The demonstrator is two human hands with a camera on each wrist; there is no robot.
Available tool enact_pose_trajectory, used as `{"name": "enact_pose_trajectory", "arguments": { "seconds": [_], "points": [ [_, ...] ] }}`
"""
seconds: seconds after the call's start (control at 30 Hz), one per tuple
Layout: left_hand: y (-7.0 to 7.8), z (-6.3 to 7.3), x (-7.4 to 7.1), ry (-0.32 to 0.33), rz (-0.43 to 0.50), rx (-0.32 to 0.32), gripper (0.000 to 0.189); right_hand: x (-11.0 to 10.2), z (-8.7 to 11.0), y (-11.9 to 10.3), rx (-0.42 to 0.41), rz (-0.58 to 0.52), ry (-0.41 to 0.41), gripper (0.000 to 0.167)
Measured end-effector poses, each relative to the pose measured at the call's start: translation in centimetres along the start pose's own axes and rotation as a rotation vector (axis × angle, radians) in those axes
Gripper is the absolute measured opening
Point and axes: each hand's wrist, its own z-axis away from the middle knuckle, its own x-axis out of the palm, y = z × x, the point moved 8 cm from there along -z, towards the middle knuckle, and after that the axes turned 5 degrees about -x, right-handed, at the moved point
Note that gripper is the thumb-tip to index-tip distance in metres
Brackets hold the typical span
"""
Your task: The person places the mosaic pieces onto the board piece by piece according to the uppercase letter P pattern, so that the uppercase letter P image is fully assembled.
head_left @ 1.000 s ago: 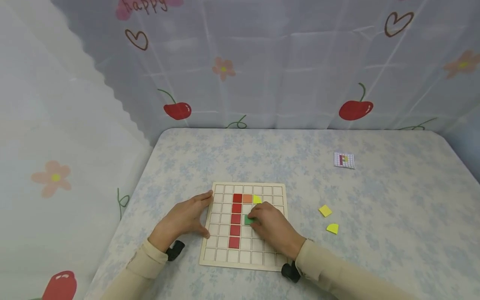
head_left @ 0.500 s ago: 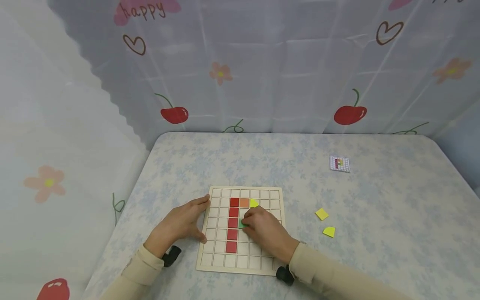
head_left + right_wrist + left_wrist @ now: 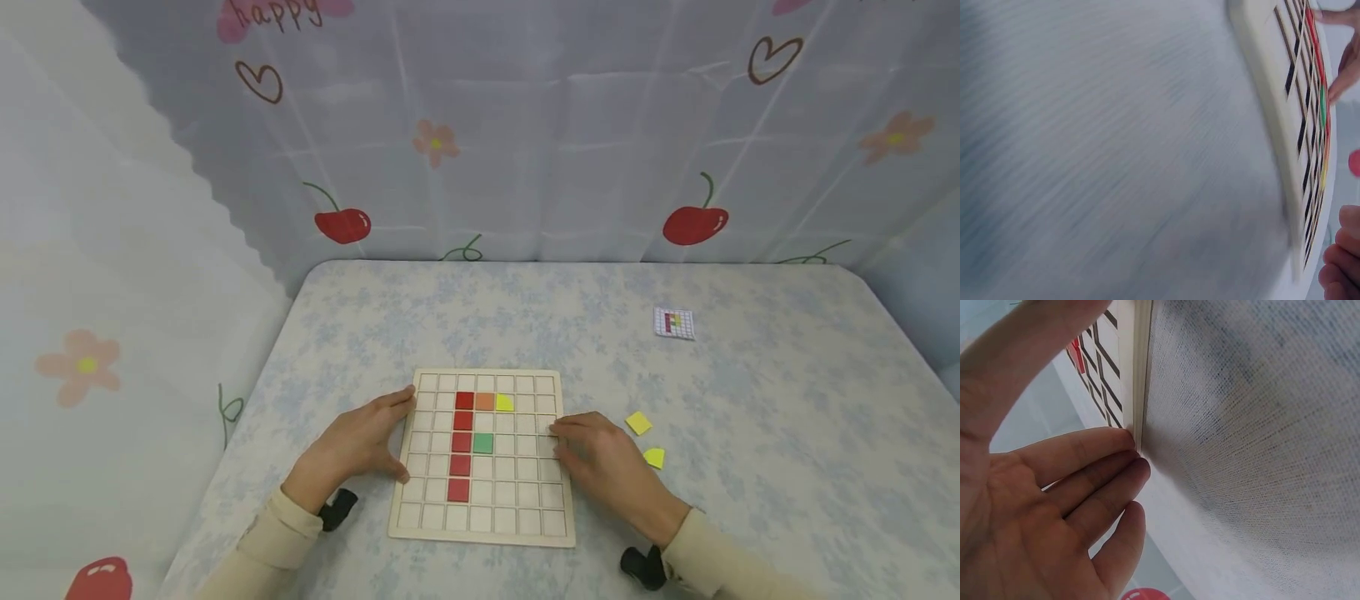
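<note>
A pale wooden grid board (image 3: 480,540) lies on the table. Its cells hold a column of red tiles (image 3: 460,442), an orange tile (image 3: 485,402), a yellow quarter-round tile (image 3: 505,403) and a green square tile (image 3: 483,443). My left hand (image 3: 348,440) rests with spread thumb and fingers against the board's left edge; in the left wrist view its fingertips touch that rim (image 3: 1138,381). Over the right edge hovers my right hand (image 3: 611,462), fingers loosely bent, nothing seen in them. The right wrist view shows this hand (image 3: 1342,256) beyond the rim.
Right of the board lie a yellow square tile (image 3: 639,423) and a loose yellow quarter-round (image 3: 655,457), partly behind the right hand. A small card (image 3: 673,323) with a coloured grid pattern lies farther back. A printed curtain (image 3: 517,150) hangs behind the table.
My right hand has let go of the green tile, which now sits in a cell beside the red column, and has moved right to the board's edge. The left hand stays in place.
</note>
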Motion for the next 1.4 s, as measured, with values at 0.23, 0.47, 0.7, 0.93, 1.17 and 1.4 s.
{"name": "enact_pose_trajectory", "arguments": {
  "seconds": [0.23,0.47,0.7,0.93,1.17,1.4],
  "points": [
    [-0.1,0.1,-0.4,-0.004,-0.008,-0.007,0.105,-3.0,3.7,3.4,0.08,0.05,0.051,0.03],
    [0.1,0.0,-0.1,-0.015,0.005,0.004,0.106,-4.5,6.2,6.2,0.186,0.105,0.027,0.031],
    [0.2,-0.1,-0.3,-0.009,-0.013,0.009,0.106,-5.1,7.6,7.4,0.284,0.09,0.007,0.027],
    [0.1,-0.1,-0.3,-0.019,-0.009,0.012,0.106,-4.5,8.4,6.6,0.328,0.02,-0.001,0.018],
    [0.1,0.0,-0.4,-0.014,-0.011,0.005,0.106,-5.0,7.3,6.1,0.226,0.071,0.057,0.025],
    [0.1,-0.1,-0.2,-0.012,-0.007,0.002,0.106,-4.2,6.7,6.4,0.211,0.099,-0.041,0.031]
  ]
}}
